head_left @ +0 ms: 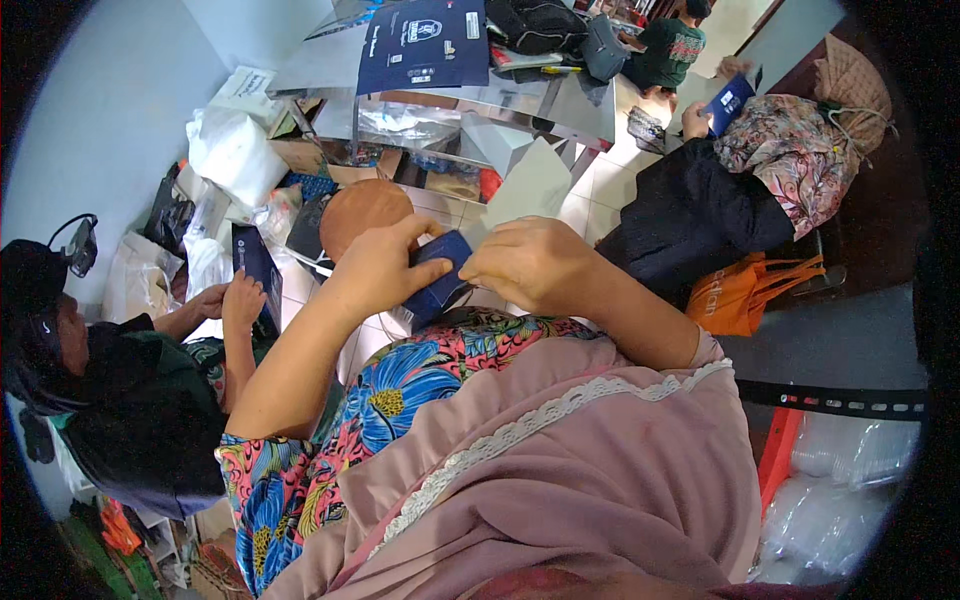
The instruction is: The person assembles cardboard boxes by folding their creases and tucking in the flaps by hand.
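Note:
Over my lap, my left hand [375, 268] is closed around a small dark blue box [437, 268], its thumb lying across the blue face. The fingers of my right hand [535, 262] are pinched together at the box's right edge. A white card panel [535, 185] sticks up beyond my right hand; whether it belongs to the box is hidden behind the fingers. Just past my left hand is a round brown stool top [362, 215].
A metal table [575, 105] ahead bears a dark blue printed sheet [422, 50] and bags. A co-worker [120, 400] at left handles a dark blue card [258, 270]; another at right holds a blue card [728, 103]. An orange bag [742, 295] lies right; plastic bags [235, 155] crowd the left wall.

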A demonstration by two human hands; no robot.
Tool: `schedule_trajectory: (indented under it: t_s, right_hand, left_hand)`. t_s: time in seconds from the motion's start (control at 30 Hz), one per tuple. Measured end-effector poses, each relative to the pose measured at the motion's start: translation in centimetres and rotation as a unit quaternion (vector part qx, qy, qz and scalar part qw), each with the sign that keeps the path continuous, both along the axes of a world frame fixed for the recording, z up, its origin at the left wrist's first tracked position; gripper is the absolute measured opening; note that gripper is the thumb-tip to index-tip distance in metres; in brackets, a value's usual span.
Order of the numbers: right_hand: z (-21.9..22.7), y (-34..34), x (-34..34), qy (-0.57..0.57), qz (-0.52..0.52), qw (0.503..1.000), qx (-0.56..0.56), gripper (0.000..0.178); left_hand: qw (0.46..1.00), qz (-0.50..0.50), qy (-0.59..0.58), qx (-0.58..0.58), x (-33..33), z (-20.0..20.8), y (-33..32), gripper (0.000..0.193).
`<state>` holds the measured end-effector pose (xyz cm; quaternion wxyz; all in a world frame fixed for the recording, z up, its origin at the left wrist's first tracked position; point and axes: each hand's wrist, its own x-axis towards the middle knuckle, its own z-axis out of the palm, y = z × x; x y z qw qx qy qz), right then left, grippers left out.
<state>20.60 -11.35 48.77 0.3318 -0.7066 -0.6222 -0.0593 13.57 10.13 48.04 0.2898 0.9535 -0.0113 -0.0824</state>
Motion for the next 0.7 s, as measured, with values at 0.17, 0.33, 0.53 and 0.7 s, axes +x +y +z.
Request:
schedule_trajectory:
  t_s: [0.17,0.33,0.53,0.7]
  right_hand:
    - [0.5,-0.2,-0.1,-0.063,0.034,0.997,0.016,0.011]
    - [1.4,-0.3,-0.2,-0.062,0.045,0.997,-0.005,0.014]
    - [2.5,-1.2,-0.1,-0.085,0.070,0.992,0.055,0.015]
    - [2.9,-1.7,-0.5,-0.068,0.074,0.995,-0.008,0.016]
  left_hand:
    - [0.953,-0.126,-0.270,-0.064,-0.8,0.5,1.4,0.046]
    - [0.925,-0.186,-0.327,0.043,-1.2,1.7,2.9,0.054]
    - [0.916,-0.327,-0.191,0.133,-2.7,3.5,2.0,0.053]
    - [0.935,-0.323,-0.144,0.033,-2.4,3.9,2.0,0.029]
